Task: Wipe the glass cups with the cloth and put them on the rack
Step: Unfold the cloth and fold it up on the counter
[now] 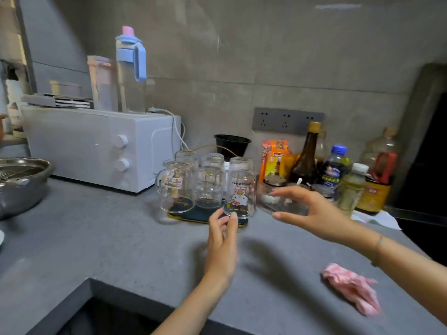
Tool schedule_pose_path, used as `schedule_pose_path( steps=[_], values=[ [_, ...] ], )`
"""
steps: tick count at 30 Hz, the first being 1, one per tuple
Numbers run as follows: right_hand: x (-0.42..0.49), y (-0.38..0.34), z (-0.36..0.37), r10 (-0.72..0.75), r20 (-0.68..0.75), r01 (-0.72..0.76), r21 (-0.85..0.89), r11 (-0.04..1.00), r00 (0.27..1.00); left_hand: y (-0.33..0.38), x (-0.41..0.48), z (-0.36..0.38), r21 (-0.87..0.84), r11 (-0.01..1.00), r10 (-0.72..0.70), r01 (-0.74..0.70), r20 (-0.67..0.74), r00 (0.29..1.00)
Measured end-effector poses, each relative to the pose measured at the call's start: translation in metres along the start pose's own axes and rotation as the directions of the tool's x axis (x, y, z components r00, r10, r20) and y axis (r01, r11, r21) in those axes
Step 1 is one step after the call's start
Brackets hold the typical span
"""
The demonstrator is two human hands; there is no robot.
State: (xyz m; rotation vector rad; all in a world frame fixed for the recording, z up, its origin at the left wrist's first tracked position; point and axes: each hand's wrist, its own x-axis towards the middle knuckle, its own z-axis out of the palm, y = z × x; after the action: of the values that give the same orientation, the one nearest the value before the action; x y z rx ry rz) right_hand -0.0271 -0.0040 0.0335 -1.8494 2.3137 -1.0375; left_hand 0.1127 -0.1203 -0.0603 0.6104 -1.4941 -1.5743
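Step in hand: transfer to the rack. The right hand is grasping a clear, plain glass cup, thumb below and fingers above, and the cup is lying tilted on its side in the air. It is hanging just beside the right end of the dark drying rack with a gold rim, which is standing on the grey stone counter toward its rear edge.

The left hand is released, with its fingers straight. Its fingertips are reaching the foot of an upturned glass cup with a cartoon cat print at the rack's front right corner. The crumpled pink cloth is lying on the counter near the front right edge, well apart from both hands, so wiping of this cup appears complete.

Next move: the cup is needing to be turned mouth-down and lowered onto a free position. Six upturned cups are already crowding the rack, so a gap probably has to be made first, possibly by shifting the cartoon cup.

Limits of view:
- Motion blur is obscuring the held cup's rim and base.
- Contact between the left fingertips and the cartoon cup cannot be confirmed.
- The standing cups are hiding the rack's pegs and rear edge.
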Motion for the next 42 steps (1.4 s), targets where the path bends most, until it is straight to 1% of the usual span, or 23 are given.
schedule_pose_path(
  steps=[1, 3, 6, 9, 12, 15, 17, 19, 22, 24, 26, 28, 31, 34, 37, 39, 42],
  values=[
    [-0.025, 0.014, -0.009, 0.042, -0.009, -0.042, -0.016, 0.999, 0.999, -0.002, -0.012, 0.019, 0.048, 0.999, -0.011, 0.009, 0.05, 0.999],
    [-0.045, 0.033, -0.01, 0.094, 0.008, -0.094, -0.011, 0.996, 0.996, -0.011, -0.014, 0.033, 0.128, 0.992, -0.021, 0.01, 0.086, 0.996],
    [-0.091, 0.062, -0.017, 0.189, -0.012, -0.188, 0.037, 0.981, 0.982, -0.021, -0.031, 0.069, 0.208, 0.978, -0.037, -0.006, 0.204, 0.978],
    [-0.129, 0.087, -0.018, 0.266, -0.056, -0.261, 0.077, 0.962, 0.962, -0.031, -0.045, 0.097, 0.347, 0.932, -0.018, -0.1, 0.321, 0.947],
    [-0.152, 0.104, -0.01, 0.329, -0.109, -0.311, 0.155, 0.938, 0.938, -0.04, -0.056, 0.11, 0.427, 0.874, 0.042, -0.232, 0.409, 0.912],
    [-0.167, 0.113, 0.001, 0.369, -0.153, -0.312, 0.303, 0.901, 0.917, -0.051, -0.063, 0.112, 0.475, 0.8, 0.092, -0.366, 0.506, 0.857],
    [-0.173, 0.119, 0.006, 0.383, -0.208, -0.293, 0.361, 0.885, 0.9, -0.053, -0.063, 0.111, 0.488, 0.761, 0.123, -0.428, 0.539, 0.833],
    [-0.176, 0.121, 0.009, 0.392, -0.277, -0.265, 0.401, 0.877, 0.877, -0.053, -0.062, 0.111, 0.469, 0.739, 0.165, -0.483, 0.569, 0.805],
    [-0.174, 0.118, 0.009, 0.411, -0.374, -0.231, 0.441, 0.867, 0.831, -0.048, -0.063, 0.111, 0.419, 0.744, 0.194, -0.521, 0.611, 0.768],
    [-0.174, 0.117, 0.009, 0.415, -0.363, -0.222, 0.468, 0.855, 0.834, -0.049, -0.065, 0.111, 0.407, 0.742, 0.197, -0.532, 0.626, 0.754],
    [-0.175, 0.113, 0.009, 0.411, -0.306, -0.224, 0.498, 0.838, 0.859, -0.048, -0.065, 0.109, 0.403, 0.727, 0.209, -0.556, 0.641, 0.739],
    [-0.176, 0.11, 0.009, 0.412, -0.267, -0.231, 0.517, 0.824, 0.871, -0.05, -0.063, 0.11, 0.396, 0.732, 0.22, -0.554, 0.633, 0.742],
    [-0.178, 0.108, 0.008, 0.407, -0.243, -0.237, 0.517, 0.822, 0.881, -0.05, -0.063, 0.109, 0.366, 0.81, 0.19, -0.457, 0.574, 0.797],
    [-0.182, 0.107, 0.011, 0.384, -0.265, -0.214, 0.502, 0.838, 0.884, -0.045, -0.067, 0.108, 0.333, 0.866, 0.157, -0.374, 0.529, 0.834],
    [-0.183, 0.106, 0.009, 0.372, -0.275, -0.189, 0.52, 0.833, 0.886, -0.043, -0.068, 0.109, 0.34, 0.87, 0.142, -0.358, 0.523, 0.841],
    [-0.184, 0.107, 0.009, 0.352, -0.263, -0.187, 0.496, 0.848, 0.898, -0.043, -0.067, 0.109, 0.337, 0.868, 0.153, -0.366, 0.519, 0.841],
    [-0.182, 0.108, 0.009, 0.357, -0.334, -0.164, 0.487, 0.858, 0.872, -0.044, -0.065, 0.109, 0.33, 0.878, 0.174, -0.346, 0.454, 0.874]
  ],
)
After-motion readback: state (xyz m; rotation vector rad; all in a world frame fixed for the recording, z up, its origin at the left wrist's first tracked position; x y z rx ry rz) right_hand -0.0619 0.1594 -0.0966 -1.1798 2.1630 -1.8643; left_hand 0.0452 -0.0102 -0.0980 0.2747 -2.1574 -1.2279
